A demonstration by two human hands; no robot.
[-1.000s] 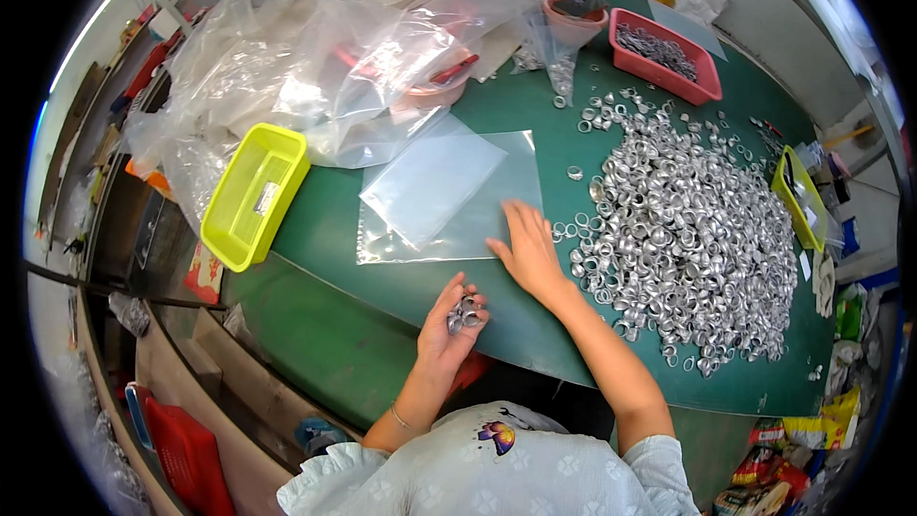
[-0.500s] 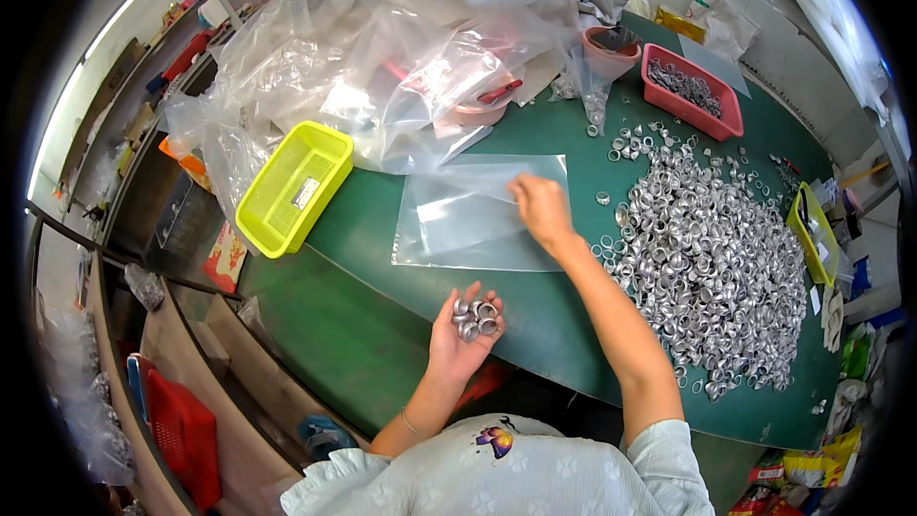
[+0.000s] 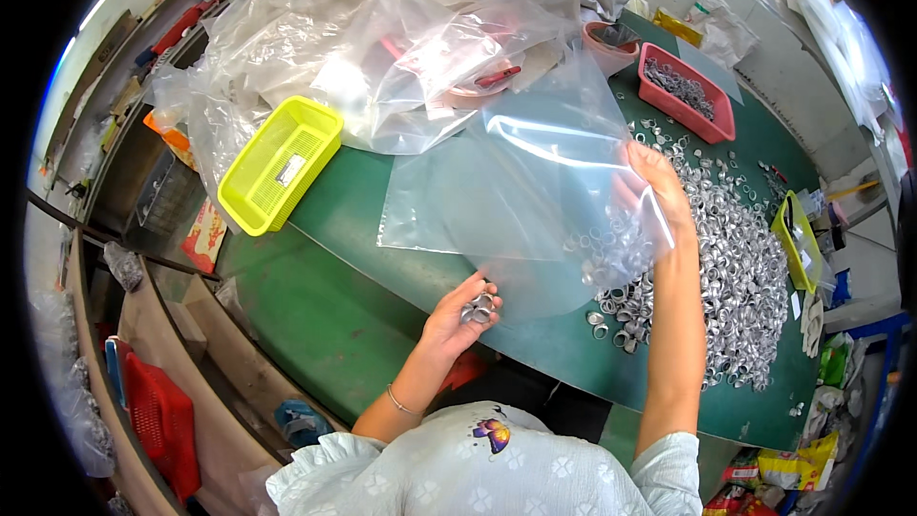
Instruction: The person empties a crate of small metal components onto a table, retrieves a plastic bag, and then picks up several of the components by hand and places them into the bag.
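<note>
My left hand [image 3: 447,323], palm up with fingers curled, holds several silver metal rings [image 3: 479,309] near the table's front edge. My right hand [image 3: 659,182] grips a clear plastic bag [image 3: 549,148] by its right side, raised and spread above the table. Part of that bag lies between me and the heap of silver rings [image 3: 740,277], so some rings show blurred through it. Under its left part, another clear sheet or bag [image 3: 420,215] lies flat on the green table [image 3: 353,248].
A yellow-green basket [image 3: 277,167] stands at the left edge, before a large pile of clear plastic [image 3: 315,29]. At the far right are a pink tray [image 3: 721,124] of small metal parts and a pink pot [image 3: 611,57]. Another yellow-green basket [image 3: 798,244] sits beyond the heap.
My right hand has moved right from the flat plastic and now holds up a bag toward the ring heap. The left hand's fingers have curled further round its rings.
</note>
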